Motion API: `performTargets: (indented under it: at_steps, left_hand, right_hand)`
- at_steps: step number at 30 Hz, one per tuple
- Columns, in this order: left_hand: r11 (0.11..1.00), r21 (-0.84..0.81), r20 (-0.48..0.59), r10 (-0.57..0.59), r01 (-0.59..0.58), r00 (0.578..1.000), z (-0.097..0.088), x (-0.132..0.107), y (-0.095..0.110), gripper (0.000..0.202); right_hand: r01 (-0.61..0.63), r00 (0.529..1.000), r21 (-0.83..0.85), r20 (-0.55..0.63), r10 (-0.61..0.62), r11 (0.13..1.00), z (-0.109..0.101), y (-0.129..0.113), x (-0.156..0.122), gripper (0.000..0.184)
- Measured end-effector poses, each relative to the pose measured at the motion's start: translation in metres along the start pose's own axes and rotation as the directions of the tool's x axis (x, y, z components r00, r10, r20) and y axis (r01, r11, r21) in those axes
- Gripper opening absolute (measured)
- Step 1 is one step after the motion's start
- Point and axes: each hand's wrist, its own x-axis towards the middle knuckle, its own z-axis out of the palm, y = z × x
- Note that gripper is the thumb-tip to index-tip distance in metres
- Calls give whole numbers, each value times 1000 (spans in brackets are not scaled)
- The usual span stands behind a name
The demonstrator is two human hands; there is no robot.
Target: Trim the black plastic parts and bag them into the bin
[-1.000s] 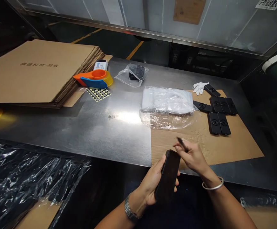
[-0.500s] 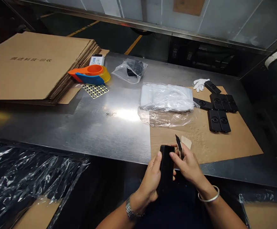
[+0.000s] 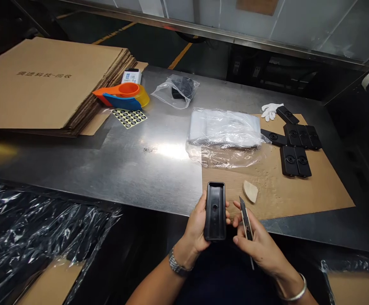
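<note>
My left hand (image 3: 197,226) is wrapped round a black plastic housing (image 3: 215,216), an oblong piece whose hollow side faces up and shows a small round hole. In my right hand (image 3: 256,241) is a utility knife (image 3: 246,224), its dark blade pointing up and away from me. The knife and the housing are apart, side by side at the table's front edge. Beyond the knife, a pale beige wedge-shaped pad (image 3: 250,192) lies on the cardboard sheet (image 3: 318,192). Several similar black pieces (image 3: 290,161) rest at the right of that sheet.
A clear bag of white sheets (image 3: 225,129) overlaps the cardboard. Farther back are a white glove (image 3: 271,111) and a bag with a black item (image 3: 182,89). To the left lie a sticker sheet (image 3: 130,117), an orange-blue tape dispenser (image 3: 124,95) and stacked cardboard (image 3: 45,93).
The housing has turned so its hollow side faces me. My right hand has drawn away from it to the right and down, with the utility knife still held.
</note>
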Motion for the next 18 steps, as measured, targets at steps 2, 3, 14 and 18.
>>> performTargets:
  at_steps: [2,3,14,18]
  left_hand:
    - [1000,-1,-17,14,-14,1000,0,1,3,61]
    - [1000,5,-20,16,-16,1000,0,1,4,61]
    - [937,186,-113,319,-295,941,3,30,-4,44]
    - [770,410,-116,576,-489,809,2,48,-6,39]
  right_hand:
    - [16,995,-126,-93,-28,992,-12,5,0,57]
    - [28,985,-211,-161,-63,977,-20,8,2,54]
    - [-521,731,-846,-509,-455,109,-112,22,39,40]
    - [-475,711,-879,-358,-606,-39,-113,20,48,34]
